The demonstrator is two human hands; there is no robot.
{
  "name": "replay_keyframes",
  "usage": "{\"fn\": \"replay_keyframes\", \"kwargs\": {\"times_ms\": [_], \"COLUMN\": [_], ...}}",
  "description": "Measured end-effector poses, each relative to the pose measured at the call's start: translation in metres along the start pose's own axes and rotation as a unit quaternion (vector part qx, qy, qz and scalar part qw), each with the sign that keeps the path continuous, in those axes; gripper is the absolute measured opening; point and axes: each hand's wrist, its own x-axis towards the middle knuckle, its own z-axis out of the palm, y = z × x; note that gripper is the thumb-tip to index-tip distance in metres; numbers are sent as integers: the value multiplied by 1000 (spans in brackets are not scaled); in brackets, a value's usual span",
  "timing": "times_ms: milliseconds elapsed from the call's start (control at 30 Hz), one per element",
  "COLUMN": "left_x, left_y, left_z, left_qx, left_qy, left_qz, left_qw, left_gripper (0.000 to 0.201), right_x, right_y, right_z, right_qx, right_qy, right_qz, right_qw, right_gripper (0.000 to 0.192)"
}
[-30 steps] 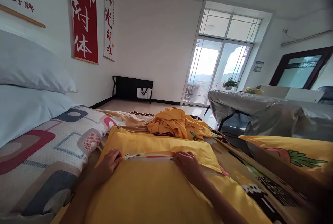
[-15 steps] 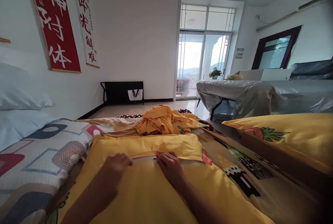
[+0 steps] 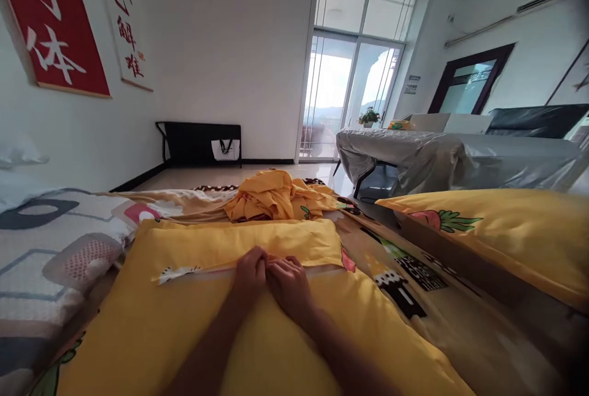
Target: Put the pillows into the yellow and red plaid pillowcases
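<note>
A yellow pillowcase (image 3: 184, 322) with a pillow in it lies in front of me, its zipped opening (image 3: 211, 271) running across near the far end. At the left of that slit a bit of white lining or filling (image 3: 177, 273) shows. My left hand (image 3: 250, 270) is closed in a pinch on the fabric edge along the opening. Right beside it, my right hand (image 3: 291, 283) has its fingers curled over the same edge, the two hands touching or nearly so. The zip pull is hidden by my fingers.
Behind the pillowcase lies a crumpled yellow cloth (image 3: 267, 193). A patterned white pillow (image 3: 83, 248) sits to the left, another yellow pillow (image 3: 515, 230) to the right. Beneath is a brown printed blanket (image 3: 464, 322). A plastic-covered table (image 3: 414, 150) stands beyond at the right.
My left hand has moved right along the opening to meet my right hand, uncovering the white bit at the left. The camera view has shifted slightly, tilting down and right.
</note>
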Motion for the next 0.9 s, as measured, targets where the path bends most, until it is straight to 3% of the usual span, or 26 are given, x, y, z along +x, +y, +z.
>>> {"fn": "replay_keyframes", "kwargs": {"times_ms": [233,433,567,767,900], "left_x": [9,9,9,5,3], "left_y": [-2,-2,0,8,12], "left_z": [-9,-11,-9,-7,-8], "left_qx": [-61,-69,-71,9,67], "left_qy": [16,-12,-28,-168,-211], "left_qz": [-55,-54,-45,99,143], "left_qw": [996,996,996,981,965], "left_gripper": [16,16,15,29,33], "right_x": [4,5,8,13,14], "right_y": [-1,12,23,36,45], "right_z": [-16,-31,-45,-69,-82], "right_qx": [-35,-81,-74,-21,-14], "right_qy": [-74,-98,-118,-181,-192], "right_qz": [40,85,78,95,138], "right_qw": [996,988,987,979,972], "right_gripper": [24,25,23,23,18]}}
